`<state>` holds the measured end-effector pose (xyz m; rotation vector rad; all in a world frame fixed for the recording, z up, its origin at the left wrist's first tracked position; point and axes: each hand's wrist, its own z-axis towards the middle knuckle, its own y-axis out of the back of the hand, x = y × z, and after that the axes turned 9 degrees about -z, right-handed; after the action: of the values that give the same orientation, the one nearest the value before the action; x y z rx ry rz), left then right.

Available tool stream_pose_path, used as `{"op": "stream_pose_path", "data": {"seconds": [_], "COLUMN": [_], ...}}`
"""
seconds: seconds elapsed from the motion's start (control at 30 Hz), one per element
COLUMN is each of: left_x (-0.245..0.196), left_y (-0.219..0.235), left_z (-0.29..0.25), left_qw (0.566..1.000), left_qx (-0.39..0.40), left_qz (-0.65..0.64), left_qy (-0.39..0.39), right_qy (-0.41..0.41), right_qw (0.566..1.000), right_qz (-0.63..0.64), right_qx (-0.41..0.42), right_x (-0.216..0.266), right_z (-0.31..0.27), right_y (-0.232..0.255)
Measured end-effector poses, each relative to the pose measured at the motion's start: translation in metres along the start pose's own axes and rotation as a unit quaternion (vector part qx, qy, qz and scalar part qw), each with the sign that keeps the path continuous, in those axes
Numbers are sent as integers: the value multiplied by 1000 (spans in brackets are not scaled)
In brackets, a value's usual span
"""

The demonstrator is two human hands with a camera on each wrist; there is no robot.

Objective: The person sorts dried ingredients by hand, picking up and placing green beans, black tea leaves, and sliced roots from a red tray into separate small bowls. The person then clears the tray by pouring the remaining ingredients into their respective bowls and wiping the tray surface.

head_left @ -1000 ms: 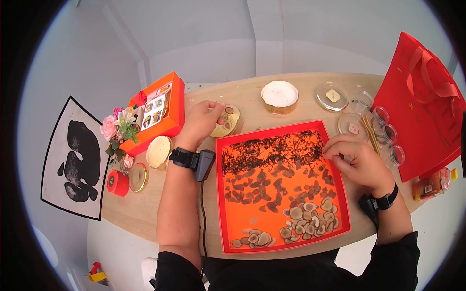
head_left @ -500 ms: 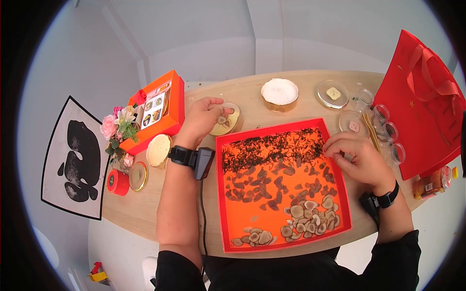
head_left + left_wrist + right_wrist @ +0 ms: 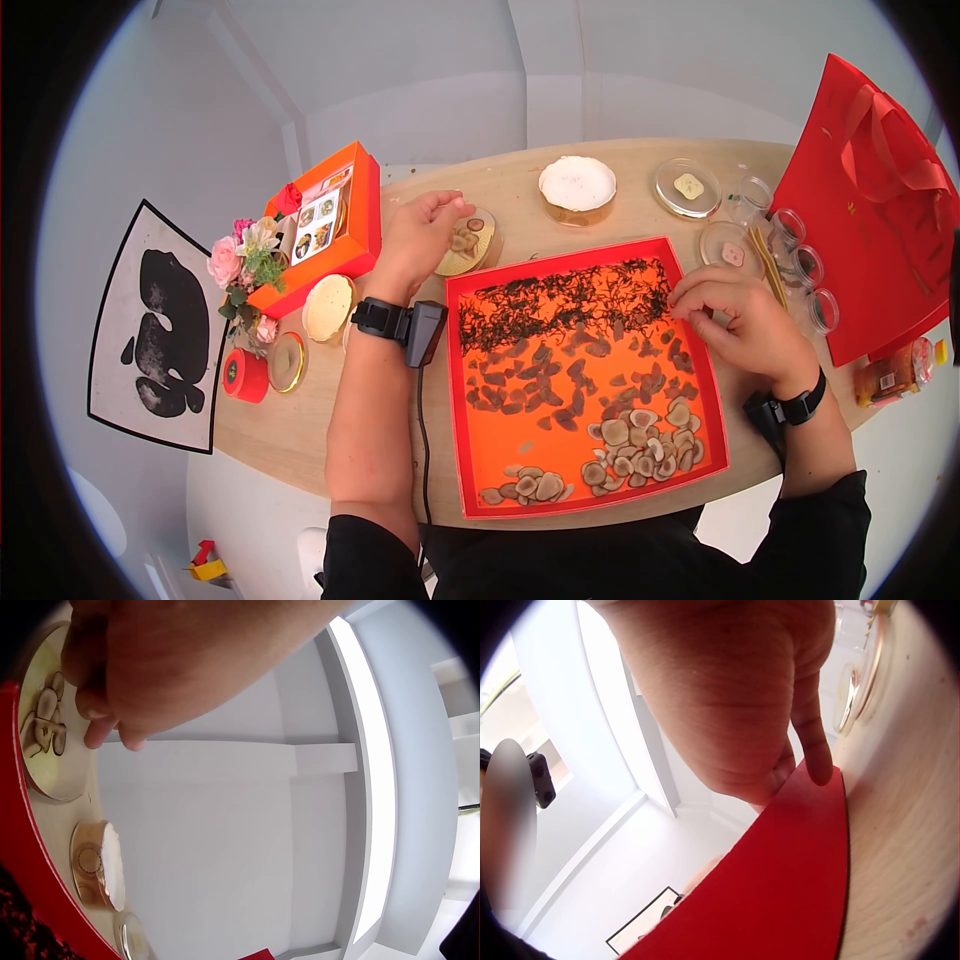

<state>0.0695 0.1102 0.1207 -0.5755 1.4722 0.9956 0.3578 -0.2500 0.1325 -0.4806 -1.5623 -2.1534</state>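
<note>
1. Upper centre-left: left hand (image 3: 418, 240) above a dish (image 3: 455, 266) of slices (image 3: 465, 241), fingers bent; whether they pinch anything, cannot tell.
2. Centre: box (image 3: 490, 440) lies flat, probably so its shreds (image 3: 560, 300) stay spread.
3. Centre-right: right hand (image 3: 738, 315) clamps its fingers on the box's rim (image 3: 712, 420), seemingly steadying it.

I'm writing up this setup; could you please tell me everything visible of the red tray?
The tray is square and shallow, with red walls and an orange floor, seemingly cardboard. It lies flat, open side up, on the table, towards its near edge. Dark shreds band its far part, dark flakes scatter across the middle, and pale slices sit in two clusters at the near side, the larger on the right. The right hand has its fingers on the right wall, near the far corner.
</note>
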Motion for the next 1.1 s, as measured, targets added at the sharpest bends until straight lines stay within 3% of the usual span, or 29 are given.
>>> {"op": "stream_pose_path", "data": {"seconds": [0.13, 0.23, 0.3, 0.5, 0.7, 1.1], "left_x": [-12, -14, -14, -2, -3, -6], "left_y": [5, 14, 21, 7, -7, 0], "left_z": [1, 1, 5, 8, 6, 4], "left_qw": [999, 990, 958, 976, 974, 988], "left_qx": [-9, -28, 0, 30, 32, 31], "left_qz": [-16, -102, -240, -209, -224, -146], "left_qy": [34, 93, 157, 51, 15, 40], "right_qy": [1, 5, 9, 8, 10, 2], "right_qw": [1000, 1000, 1000, 1000, 1000, 1000], "right_qz": [6, 0, 2, 5, 7, 6], "right_qx": [1, -2, -2, -1, -1, 4], "right_x": [0, 1, 1, 0, 0, 1], "right_z": [0, 0, 0, 0, 0, 0], "right_y": [0, 1, 1, 1, 1, 1]}}
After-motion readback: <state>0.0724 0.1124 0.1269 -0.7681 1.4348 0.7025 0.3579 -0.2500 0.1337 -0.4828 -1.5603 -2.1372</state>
